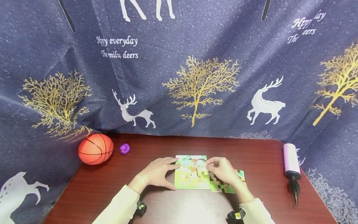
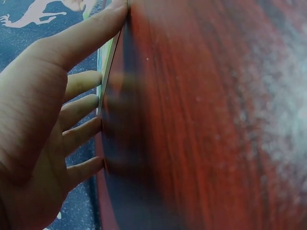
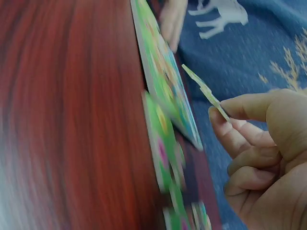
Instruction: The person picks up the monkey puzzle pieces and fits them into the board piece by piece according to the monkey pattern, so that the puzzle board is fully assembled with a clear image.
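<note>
A square picture puzzle board (image 1: pixel 185 183) in greens and pale blue lies flat on the table. My left hand (image 1: pixel 159 172) is spread at its left side, fingers and thumb touching that edge. Over the board's right part, my right hand (image 1: pixel 225 170) pinches a puzzle piece (image 3: pixel 206 91) between thumb and fingers; in the right wrist view the piece is raised above the board. Several loose puzzle pieces (image 1: pixel 223 187) lie right of the board, partly under my right hand and forearm. In the left wrist view the board shows only as a thin edge.
On the dark red table (image 1: pixel 156 144) an orange basketball (image 1: pixel 96 149) and a small purple rubber duck (image 1: pixel 124 148) sit at the back left. A lilac and black hand pump (image 1: pixel 292 165) lies near the right edge. Behind hangs a blue cloth (image 1: pixel 179 40) with deer and trees.
</note>
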A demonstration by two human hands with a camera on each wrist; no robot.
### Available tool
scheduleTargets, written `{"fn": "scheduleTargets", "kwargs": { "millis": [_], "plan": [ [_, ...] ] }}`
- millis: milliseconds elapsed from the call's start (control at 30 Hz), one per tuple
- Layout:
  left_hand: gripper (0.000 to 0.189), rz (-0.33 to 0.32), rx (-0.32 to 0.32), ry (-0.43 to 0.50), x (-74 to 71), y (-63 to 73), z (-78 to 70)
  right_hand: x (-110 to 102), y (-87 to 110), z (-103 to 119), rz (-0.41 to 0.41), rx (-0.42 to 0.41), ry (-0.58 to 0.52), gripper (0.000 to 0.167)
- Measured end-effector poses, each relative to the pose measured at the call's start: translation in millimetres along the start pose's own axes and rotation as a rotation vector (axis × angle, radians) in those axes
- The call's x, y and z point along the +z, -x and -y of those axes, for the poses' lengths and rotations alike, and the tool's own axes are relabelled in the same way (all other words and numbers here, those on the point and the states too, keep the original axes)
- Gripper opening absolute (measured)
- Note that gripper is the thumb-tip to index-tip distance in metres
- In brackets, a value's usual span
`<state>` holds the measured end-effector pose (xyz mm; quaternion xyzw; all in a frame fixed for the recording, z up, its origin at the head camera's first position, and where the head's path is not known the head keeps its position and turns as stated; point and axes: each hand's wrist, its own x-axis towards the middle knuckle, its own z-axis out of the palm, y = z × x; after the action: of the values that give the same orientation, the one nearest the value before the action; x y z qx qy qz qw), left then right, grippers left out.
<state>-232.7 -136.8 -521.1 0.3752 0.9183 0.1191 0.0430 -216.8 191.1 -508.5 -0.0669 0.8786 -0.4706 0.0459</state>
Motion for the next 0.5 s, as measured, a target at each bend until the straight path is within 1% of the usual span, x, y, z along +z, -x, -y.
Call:
{"fn": "scheduleTargets", "kwargs": {
  "millis": [67, 233, 333, 400, 500],
  "plan": [
    [0.096, 0.004, -0.001, 0.003, -0.1, 0.4, -0.1, 10.6, -1.9, 4.8, 0.009, 0.011, -0.013, 0.012],
    [0.095, 0.007, -0.003, 0.008, 0.0, -0.1, -0.2, 34.5, -9.3, 15.7, 0.009, 0.031, -0.005, 0.015],
    [0.095, 0.009, -0.01, 0.014, 0.0, -0.7, -0.6, 46.1, -13.4, 20.5, 0.033, 0.041, -0.002, 0.018],
    [0.095, 0.012, -0.017, 0.017, 0.4, -1.0, -0.7, 52.7, -15.3, 23.0, 0.055, 0.052, -0.014, 0.019],
    [0.096, 0.019, -0.029, 0.018, 0.5, -0.2, -0.8, 61.5, -16.8, 26.1, 0.084, 0.076, -0.066, 0.019]
  ]
}}
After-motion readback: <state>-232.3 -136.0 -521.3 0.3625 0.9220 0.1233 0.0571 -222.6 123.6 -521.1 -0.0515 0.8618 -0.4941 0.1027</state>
